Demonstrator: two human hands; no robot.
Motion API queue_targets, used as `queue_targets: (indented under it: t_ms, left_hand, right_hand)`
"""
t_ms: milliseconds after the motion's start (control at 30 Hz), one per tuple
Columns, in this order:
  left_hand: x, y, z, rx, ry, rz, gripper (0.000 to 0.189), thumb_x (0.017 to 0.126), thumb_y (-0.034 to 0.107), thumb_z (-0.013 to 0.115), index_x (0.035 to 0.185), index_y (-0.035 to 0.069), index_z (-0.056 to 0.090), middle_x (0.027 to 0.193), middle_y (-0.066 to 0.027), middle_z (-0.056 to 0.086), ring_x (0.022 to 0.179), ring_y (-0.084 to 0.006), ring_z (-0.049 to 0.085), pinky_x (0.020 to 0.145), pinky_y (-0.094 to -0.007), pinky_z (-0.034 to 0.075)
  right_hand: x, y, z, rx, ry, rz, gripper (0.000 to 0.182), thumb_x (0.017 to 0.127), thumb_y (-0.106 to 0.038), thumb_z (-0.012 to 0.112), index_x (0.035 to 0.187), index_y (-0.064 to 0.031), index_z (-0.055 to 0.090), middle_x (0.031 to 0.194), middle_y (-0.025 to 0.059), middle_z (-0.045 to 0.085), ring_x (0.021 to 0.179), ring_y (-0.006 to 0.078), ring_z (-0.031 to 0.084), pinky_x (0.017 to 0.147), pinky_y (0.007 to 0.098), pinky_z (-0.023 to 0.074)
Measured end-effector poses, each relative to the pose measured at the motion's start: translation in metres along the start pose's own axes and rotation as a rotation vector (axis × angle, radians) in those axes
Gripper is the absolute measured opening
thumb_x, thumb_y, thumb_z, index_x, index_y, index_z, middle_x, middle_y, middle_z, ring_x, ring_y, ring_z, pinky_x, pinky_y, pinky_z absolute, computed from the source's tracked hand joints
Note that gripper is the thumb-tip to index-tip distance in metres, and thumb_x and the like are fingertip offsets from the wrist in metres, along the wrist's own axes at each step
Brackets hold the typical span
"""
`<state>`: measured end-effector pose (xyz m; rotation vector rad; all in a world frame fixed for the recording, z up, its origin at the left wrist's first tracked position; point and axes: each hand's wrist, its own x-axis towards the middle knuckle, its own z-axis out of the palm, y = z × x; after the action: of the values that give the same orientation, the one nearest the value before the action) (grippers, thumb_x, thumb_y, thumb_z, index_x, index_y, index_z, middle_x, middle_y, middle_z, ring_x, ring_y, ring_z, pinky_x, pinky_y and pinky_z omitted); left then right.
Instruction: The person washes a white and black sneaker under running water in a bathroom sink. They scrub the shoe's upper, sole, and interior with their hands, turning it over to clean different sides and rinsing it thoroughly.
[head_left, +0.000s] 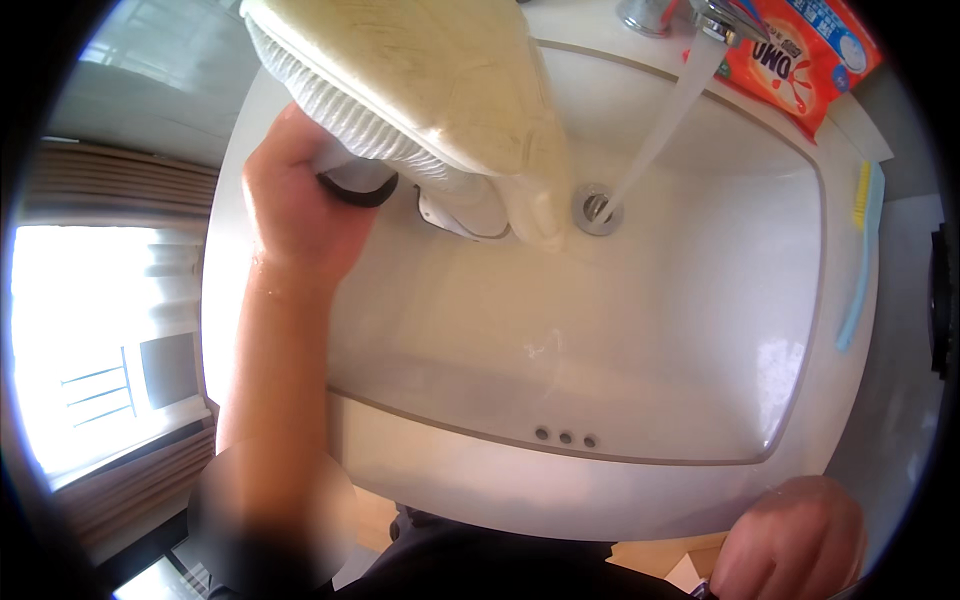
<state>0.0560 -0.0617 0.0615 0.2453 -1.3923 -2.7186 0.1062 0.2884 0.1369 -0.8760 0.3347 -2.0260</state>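
Note:
My left hand (300, 195) grips a white shoe (420, 82) and holds it tilted over the left part of the white washbasin (480, 322). The shoe's yellowed, wet underside faces me, with a ribbed band along its edge. A dark rim shows beside my fingers, which are partly hidden by the shoe. Cloudy water appears to run off its lower end into the basin. To the right, a stream of water (667, 127) falls from the chrome faucet (720, 26) onto the drain (598, 209). My right hand (791, 536), blurred and curled, is near the basin's front right edge.
An orange OMO detergent bag (795, 67) lies on the back right ledge beside the faucet. On the right rim rests a light blue brush (870, 225) with yellow bristles. A bright window (82, 322) is at the left, and the basin's front rim (510, 480) is close to my body.

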Motion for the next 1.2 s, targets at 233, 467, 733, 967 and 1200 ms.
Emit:
queue_targets:
  t_ms: [233,467,733,967,1200]
  left_hand:
    - [0.0008,-0.0002,0.0012,0.03,-0.023,0.014,0.036,0.095,0.019,0.052,0.122,-0.002,0.065,0.122,-0.0083,0.067,0.117,-0.0235,0.061,0.103,-0.0383,0.045]
    - [0.0,-0.0007,0.0007,-0.003,-0.016,0.002,0.035,0.096,0.02,0.053,0.121,-0.001,0.065,0.121,-0.0083,0.067,0.116,-0.0237,0.061,0.102,-0.0384,0.045]
    - [0.0022,-0.0021,-0.0011,-0.012,-0.03,0.023,0.034,0.096,0.02,0.053,0.119,0.0,0.067,0.119,-0.0073,0.068,0.115,-0.0229,0.062,0.101,-0.0376,0.046]
    - [-0.0013,-0.001,-0.0037,-0.049,-0.046,-0.013,0.035,0.097,0.02,0.051,0.12,-0.001,0.066,0.12,-0.0075,0.068,0.115,-0.0234,0.062,0.101,-0.038,0.046]
    - [0.0024,-0.0014,-0.0037,-0.031,-0.044,0.004,0.034,0.097,0.02,0.052,0.119,-0.001,0.066,0.119,-0.0079,0.068,0.114,-0.0234,0.062,0.101,-0.0389,0.046]
  right_hand:
    - [0.0009,-0.0029,-0.0071,0.006,-0.027,0.041,0.041,0.103,-0.012,0.05,0.063,-0.0083,0.047,0.064,0.0101,0.051,0.046,0.0192,0.04,0.038,0.0348,0.0244]
    - [0.0036,0.0037,0.0003,-0.007,0.065,-0.012,0.042,0.104,-0.011,0.049,0.063,-0.0082,0.048,0.063,0.0098,0.05,0.045,0.0189,0.039,0.038,0.0346,0.0245]
    - [0.0026,-0.002,-0.0036,0.006,-0.018,0.04,0.044,0.106,-0.016,0.049,0.062,-0.0091,0.048,0.061,0.0082,0.047,0.044,0.02,0.04,0.037,0.0348,0.025]
    - [0.0013,0.002,-0.0045,0.002,-0.044,0.025,0.043,0.105,-0.018,0.051,0.063,-0.0082,0.05,0.064,0.0087,0.053,0.044,0.0196,0.042,0.037,0.0345,0.0242]
    - [0.0017,0.0002,-0.0032,-0.005,0.028,0.034,0.042,0.104,-0.015,0.05,0.063,-0.0104,0.047,0.062,0.0076,0.047,0.045,0.0194,0.041,0.038,0.0342,0.0253]
